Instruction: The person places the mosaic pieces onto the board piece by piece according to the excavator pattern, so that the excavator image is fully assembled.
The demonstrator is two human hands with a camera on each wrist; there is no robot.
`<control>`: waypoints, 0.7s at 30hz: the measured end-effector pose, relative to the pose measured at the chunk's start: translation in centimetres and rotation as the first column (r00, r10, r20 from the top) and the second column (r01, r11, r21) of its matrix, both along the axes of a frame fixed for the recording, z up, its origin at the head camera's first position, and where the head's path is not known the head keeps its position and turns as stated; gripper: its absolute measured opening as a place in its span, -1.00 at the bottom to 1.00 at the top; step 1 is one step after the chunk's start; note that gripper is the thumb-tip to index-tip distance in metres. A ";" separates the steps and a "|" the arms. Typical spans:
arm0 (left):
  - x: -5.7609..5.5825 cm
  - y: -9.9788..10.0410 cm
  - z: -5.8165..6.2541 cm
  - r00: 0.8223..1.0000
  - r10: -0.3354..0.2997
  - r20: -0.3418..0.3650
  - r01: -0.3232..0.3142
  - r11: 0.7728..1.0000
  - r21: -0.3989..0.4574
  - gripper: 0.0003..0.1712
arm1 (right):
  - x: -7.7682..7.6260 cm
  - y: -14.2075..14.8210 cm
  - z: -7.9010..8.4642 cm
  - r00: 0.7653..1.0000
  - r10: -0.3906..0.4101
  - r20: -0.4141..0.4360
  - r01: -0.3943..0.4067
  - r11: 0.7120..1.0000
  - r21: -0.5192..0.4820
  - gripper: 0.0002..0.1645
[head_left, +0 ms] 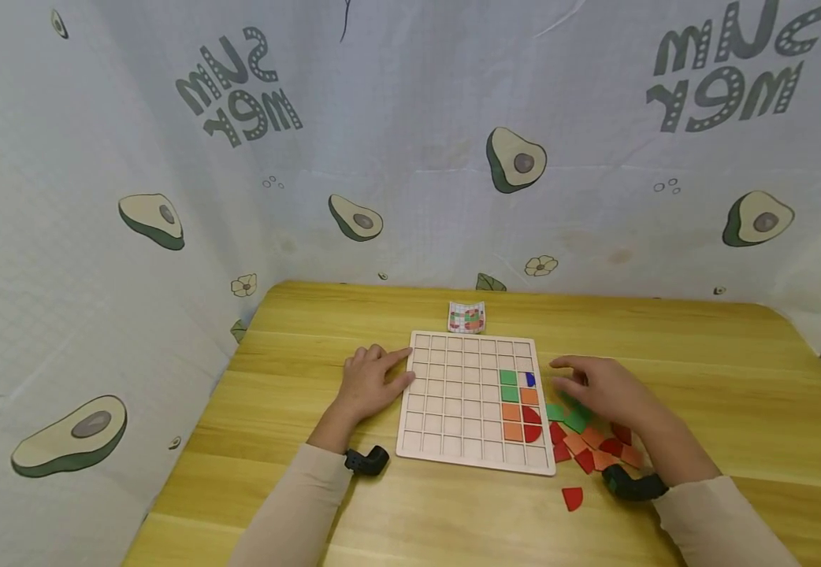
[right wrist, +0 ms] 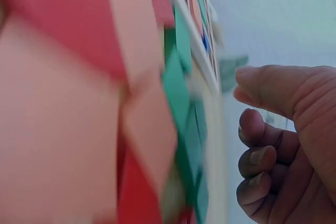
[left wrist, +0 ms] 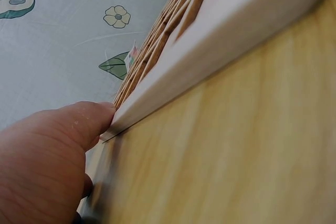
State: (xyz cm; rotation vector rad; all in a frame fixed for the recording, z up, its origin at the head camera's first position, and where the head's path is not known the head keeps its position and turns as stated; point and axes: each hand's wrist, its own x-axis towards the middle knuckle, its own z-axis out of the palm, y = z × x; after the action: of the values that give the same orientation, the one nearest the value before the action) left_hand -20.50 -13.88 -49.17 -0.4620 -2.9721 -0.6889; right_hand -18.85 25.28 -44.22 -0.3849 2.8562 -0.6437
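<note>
A pale wooden grid board [head_left: 453,408] lies on the table. My left hand [head_left: 368,382] rests at its left side, thumb and index finger touching the edge; the left wrist view shows the thumb [left wrist: 94,119] against the board's side. Toward the board's right side sit two green squares [head_left: 508,378], a small blue piece [head_left: 530,379], several orange squares [head_left: 511,412] and red quarter-circles [head_left: 532,415]. My right hand [head_left: 605,386] hovers just right of the board, near the pile's green pieces [head_left: 577,417]. Its fingers are loosely bent, with nothing seen between thumb and fingertips.
A heap of loose red, orange [head_left: 592,438] and green pieces lies right of the board. One red quarter-circle [head_left: 572,498] lies apart, nearer the front. Behind the board stands a small patterned card [head_left: 466,317]. A printed curtain [head_left: 425,220] hangs behind the wooden table [head_left: 297,362].
</note>
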 end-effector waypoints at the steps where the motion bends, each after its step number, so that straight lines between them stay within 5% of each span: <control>1: 0.0 0.0 0.0 1.000 0.000 0.001 0.000 1.000 -0.001 -0.42 | 0.1 0.8 -0.1 1.000 -0.011 -0.006 0.011 1.000 0.000 -0.45; 11: 0.2 0.1 0.2 1.000 0.006 0.004 -0.006 1.000 -0.004 -0.42 | 1.6 7.2 0.1 0.994 -0.102 -0.029 0.102 0.995 0.015 -0.56; 21: 0.1 0.1 0.1 1.000 0.007 0.013 -0.007 1.000 0.001 -0.42 | 2.4 9.0 -0.6 0.992 -0.125 0.017 0.125 0.992 0.031 -0.46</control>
State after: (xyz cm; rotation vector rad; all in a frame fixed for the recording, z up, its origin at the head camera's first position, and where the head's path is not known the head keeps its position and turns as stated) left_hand -20.43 -13.78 -49.07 -0.4485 -2.9838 -0.6947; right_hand -16.43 34.28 -44.81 -0.1953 2.8856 -0.6223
